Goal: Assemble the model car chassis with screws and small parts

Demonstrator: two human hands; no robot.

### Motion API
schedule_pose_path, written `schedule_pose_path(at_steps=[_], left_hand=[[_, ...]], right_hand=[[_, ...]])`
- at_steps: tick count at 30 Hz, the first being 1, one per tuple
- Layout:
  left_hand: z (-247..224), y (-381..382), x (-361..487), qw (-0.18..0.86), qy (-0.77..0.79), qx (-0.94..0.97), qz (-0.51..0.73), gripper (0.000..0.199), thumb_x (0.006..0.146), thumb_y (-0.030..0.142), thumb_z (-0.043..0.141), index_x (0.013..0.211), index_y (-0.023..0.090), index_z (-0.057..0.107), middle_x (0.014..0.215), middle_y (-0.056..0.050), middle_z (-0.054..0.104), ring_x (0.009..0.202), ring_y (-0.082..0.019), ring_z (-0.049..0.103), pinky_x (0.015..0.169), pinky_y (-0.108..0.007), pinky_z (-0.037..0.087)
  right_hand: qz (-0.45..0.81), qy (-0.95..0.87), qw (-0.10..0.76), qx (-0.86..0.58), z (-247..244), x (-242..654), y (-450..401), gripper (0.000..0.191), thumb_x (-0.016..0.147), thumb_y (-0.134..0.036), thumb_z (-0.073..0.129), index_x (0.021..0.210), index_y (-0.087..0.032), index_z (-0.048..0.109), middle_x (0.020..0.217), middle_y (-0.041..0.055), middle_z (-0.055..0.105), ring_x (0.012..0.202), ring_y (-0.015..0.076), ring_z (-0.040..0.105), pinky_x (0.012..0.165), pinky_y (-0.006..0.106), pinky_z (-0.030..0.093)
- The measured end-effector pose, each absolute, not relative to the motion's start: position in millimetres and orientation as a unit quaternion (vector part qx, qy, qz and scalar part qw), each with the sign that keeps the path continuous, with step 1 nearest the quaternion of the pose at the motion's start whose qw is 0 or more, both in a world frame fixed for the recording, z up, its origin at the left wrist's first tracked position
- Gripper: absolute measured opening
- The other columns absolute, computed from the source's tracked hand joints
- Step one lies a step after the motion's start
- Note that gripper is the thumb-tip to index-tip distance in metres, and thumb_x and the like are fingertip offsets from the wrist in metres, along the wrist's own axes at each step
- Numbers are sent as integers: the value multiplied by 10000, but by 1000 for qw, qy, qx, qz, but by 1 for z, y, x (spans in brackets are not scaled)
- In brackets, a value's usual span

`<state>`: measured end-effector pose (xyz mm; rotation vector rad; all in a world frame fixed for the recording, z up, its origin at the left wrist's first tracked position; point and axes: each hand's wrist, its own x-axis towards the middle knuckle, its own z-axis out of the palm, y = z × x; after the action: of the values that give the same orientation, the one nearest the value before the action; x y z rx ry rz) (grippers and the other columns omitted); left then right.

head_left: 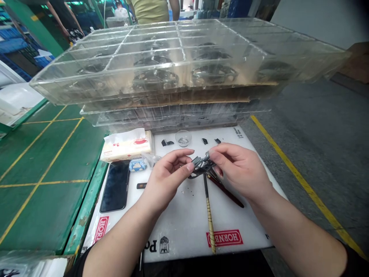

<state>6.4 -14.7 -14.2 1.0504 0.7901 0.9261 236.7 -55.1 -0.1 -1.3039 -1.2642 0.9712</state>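
A small dark grey part (201, 165) is held between my two hands over the white work surface (184, 207). My left hand (173, 169) grips its left side between thumb and fingers. At its right end, my right hand (238, 165) pinches it with thumb and forefinger. Below the part lie a thin tool with a wrapped, yellowish handle (210, 223) and a dark red handled tool (229, 193). Behind my hands are a small clear cup (183, 138) and small black pieces (167, 142).
Clear compartment trays (181, 57) holding dark parts are stacked at the back. On the left are a tissue pack (127, 148), a phone (114, 188), a blue and white item (137, 165) and a green surface (43, 154). People stand behind the trays.
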Motion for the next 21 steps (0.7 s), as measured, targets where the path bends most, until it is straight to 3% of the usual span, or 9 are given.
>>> schedule_pose_path(at_steps=[5,21], left_hand=[[-11,-11,6,753,347,399,392,388,869,338,1060,1209,218,915,941,-24,796,835,-142,716,826,-274,573],[-10,-12,8,776,327,388,375,342,884,336,1053,1165,193,920,904,-36,809,782,-131,739,792,-255,581]], right_hand=[[408,-549,513,-519,-2,236,-56,294,1128,-541,838,1051,-266,906,723,-17,699,596,125,624,578,266,505],[408,-535,510,-536,-2,237,-53,359,1122,-598,826,1047,-253,897,675,-19,671,583,132,598,560,268,487]])
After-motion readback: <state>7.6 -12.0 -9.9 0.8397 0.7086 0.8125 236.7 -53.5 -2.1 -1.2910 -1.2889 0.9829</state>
